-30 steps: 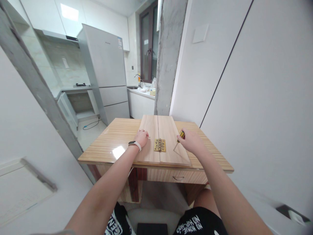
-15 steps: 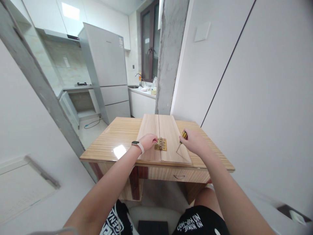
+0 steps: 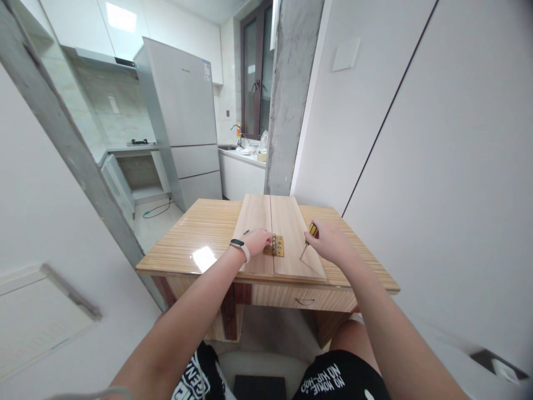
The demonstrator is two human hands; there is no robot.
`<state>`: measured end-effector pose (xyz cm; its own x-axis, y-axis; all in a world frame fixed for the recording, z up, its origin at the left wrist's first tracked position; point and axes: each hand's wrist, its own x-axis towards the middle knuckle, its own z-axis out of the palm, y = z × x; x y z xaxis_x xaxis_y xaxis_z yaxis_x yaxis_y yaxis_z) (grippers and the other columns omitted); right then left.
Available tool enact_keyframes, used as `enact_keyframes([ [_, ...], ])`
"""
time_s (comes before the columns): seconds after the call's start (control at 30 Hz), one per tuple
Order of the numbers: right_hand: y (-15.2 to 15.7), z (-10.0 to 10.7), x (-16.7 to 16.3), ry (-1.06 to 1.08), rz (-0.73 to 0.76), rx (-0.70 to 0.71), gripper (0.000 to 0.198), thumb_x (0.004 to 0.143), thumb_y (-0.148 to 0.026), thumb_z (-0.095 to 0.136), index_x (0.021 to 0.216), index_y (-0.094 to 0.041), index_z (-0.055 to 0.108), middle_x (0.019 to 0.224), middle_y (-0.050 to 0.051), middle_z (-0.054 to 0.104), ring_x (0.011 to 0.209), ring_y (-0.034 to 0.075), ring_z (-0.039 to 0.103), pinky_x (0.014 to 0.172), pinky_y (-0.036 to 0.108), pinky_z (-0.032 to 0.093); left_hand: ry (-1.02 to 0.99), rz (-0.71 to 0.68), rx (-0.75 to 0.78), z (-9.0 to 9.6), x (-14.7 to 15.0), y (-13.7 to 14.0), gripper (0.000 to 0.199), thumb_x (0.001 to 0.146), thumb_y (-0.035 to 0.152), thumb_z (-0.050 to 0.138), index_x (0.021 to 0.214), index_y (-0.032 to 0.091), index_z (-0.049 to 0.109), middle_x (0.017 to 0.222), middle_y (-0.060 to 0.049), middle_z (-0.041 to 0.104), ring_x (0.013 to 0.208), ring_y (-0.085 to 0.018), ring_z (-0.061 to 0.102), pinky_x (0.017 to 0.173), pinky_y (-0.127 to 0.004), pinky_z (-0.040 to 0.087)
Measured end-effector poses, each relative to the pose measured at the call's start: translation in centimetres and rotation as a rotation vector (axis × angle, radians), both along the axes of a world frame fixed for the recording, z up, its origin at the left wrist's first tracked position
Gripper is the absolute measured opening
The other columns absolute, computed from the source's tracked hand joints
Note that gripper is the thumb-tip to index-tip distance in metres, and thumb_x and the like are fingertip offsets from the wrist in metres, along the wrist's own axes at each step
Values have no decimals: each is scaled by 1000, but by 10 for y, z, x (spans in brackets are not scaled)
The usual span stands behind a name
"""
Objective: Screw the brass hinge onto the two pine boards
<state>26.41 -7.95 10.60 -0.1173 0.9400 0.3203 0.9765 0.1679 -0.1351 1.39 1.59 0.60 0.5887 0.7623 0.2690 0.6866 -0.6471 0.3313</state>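
Two pale wooden boards (image 3: 287, 214) lie side by side, and a brass hinge (image 3: 278, 245) straddles the seam between them. At the hinge's left leaf, my left hand (image 3: 257, 240) has its fingertips pinched together; whatever they hold is hidden. A small dark object (image 3: 246, 231) shows just behind that hand, too small to name. My right hand (image 3: 331, 239) is closed around the yellow-and-black handle of a screwdriver (image 3: 310, 234). The screwdriver slants down, with its tip at or just over the right board, to the right of the hinge.
The boards rest on a glossy wood-grain table (image 3: 179, 244) with a drawer (image 3: 306, 300) at its front. A white wall (image 3: 425, 194) rises close on the right. A grey fridge (image 3: 183, 105) and a sink counter (image 3: 244, 166) stand beyond the table.
My left hand has shifted slightly right, its fingertips closer to the middle of the hinge. A small dark object now shows behind it. My right hand and the screwdriver have hardly moved.
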Motion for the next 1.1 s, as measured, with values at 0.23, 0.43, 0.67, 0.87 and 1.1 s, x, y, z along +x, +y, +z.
enact_keyframes([
  [0.23, 1, 2, -2, 19, 68, -4, 15, 92, -34, 53, 94, -20, 60, 87, 7, 68, 76, 20, 59, 64, 29, 32, -10, 3, 33, 1, 5, -8, 16, 91, 19, 56, 84, 21, 70, 91, -9, 71, 88, -23, 66, 85, -33, 50],
  [0.43, 3, 5, -6, 162, 157, -9, 13, 92, -30, 56, 101, -20, 55, 88, 5, 67, 79, 19, 60, 69, 28, 37, -256, 75, -48, -15, 3, -15, 22, 86, 14, 62, 105, 20, 68, 90, -4, 74, 84, -18, 68, 81, -29, 52],
  [0.67, 9, 18, -33, 307, 263, 49, 21, 94, -28, 55, 114, -24, 49, 90, 3, 67, 81, 20, 62, 72, 28, 41, -476, 134, -124, -29, 5, -17, 20, 83, 17, 69, 103, 19, 67, 84, -2, 74, 78, -15, 68, 77, -27, 54],
  [0.87, 23, 14, -56, 300, 336, 52, 17, 94, -25, 55, 110, -24, 51, 93, 4, 67, 85, 20, 61, 75, 28, 41, -496, 160, -140, -32, 4, -15, 16, 82, 17, 71, 98, 19, 68, 85, -3, 74, 79, -15, 69, 76, -27, 54],
  [1.1, 32, 7, -65, 280, 395, 44, 15, 93, -22, 55, 107, -24, 50, 89, 2, 65, 80, 18, 59, 72, 27, 39, -494, 174, -130, -33, 4, -14, 15, 81, 17, 72, 95, 19, 68, 83, -2, 74, 77, -14, 68, 74, -26, 54],
])
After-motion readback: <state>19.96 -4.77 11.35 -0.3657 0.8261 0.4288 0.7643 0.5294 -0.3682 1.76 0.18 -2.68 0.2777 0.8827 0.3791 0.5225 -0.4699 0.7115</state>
